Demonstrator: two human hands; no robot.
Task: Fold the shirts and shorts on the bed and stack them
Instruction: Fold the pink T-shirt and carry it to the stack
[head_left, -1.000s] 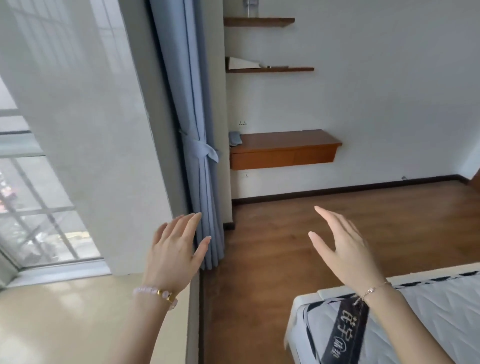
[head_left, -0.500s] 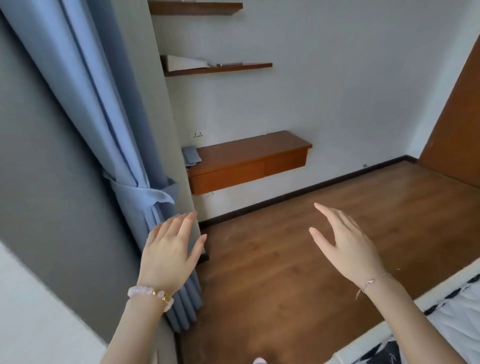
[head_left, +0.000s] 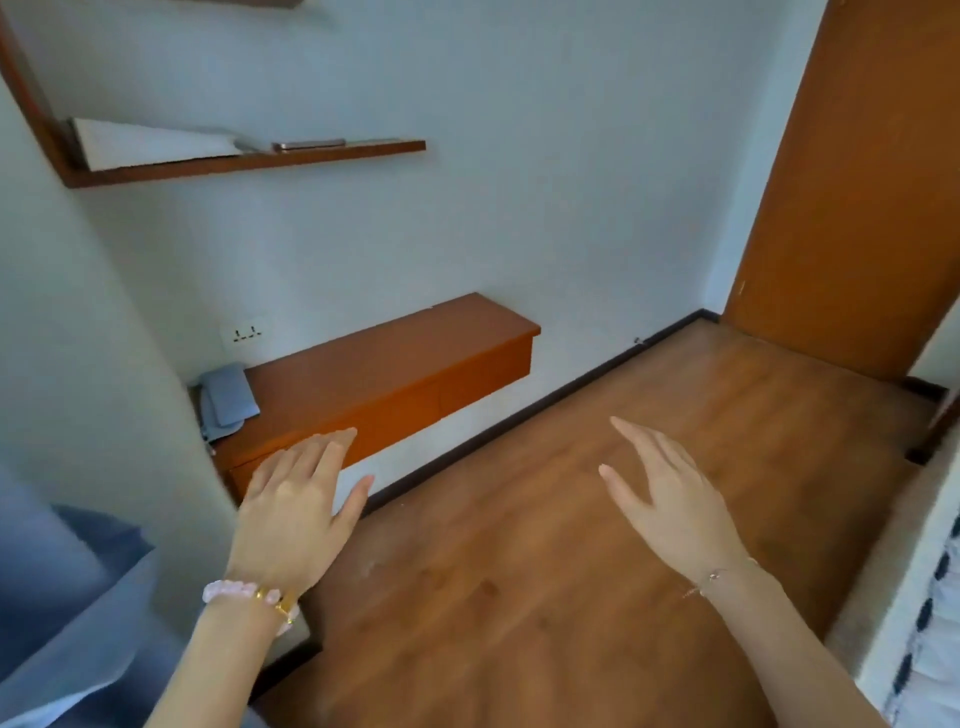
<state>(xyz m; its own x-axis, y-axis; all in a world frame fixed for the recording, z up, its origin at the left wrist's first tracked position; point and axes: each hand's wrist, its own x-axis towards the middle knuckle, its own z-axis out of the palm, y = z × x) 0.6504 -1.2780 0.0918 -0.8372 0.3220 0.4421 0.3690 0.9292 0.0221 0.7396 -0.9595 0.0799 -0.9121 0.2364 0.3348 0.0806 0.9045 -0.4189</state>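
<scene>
Wooden floor (head_left: 519, 571) fills the middle of the room. Only a sliver of the bed (head_left: 935, 623) shows, cut off at the right edge: a white mattress side with dark stitching. The shirts and shorts cannot be seen on that sliver.

Over the floor hover the left hand (head_left: 291, 514), with a pink bead bracelet (head_left: 244, 592), and the right hand (head_left: 670, 499), with a thin chain (head_left: 719, 577). Both have straight fingers and hold nothing.

Beyond the left hand, a wall-mounted wooden surface (head_left: 395, 364) carries a blue cloth (head_left: 228, 397), partly hidden by a wall corner. Higher up, a shelf (head_left: 249, 158) holds flat objects too blurred to name. An orange door (head_left: 857, 182) stands at right, and a blue curtain (head_left: 62, 597) is smeared at lower left.
</scene>
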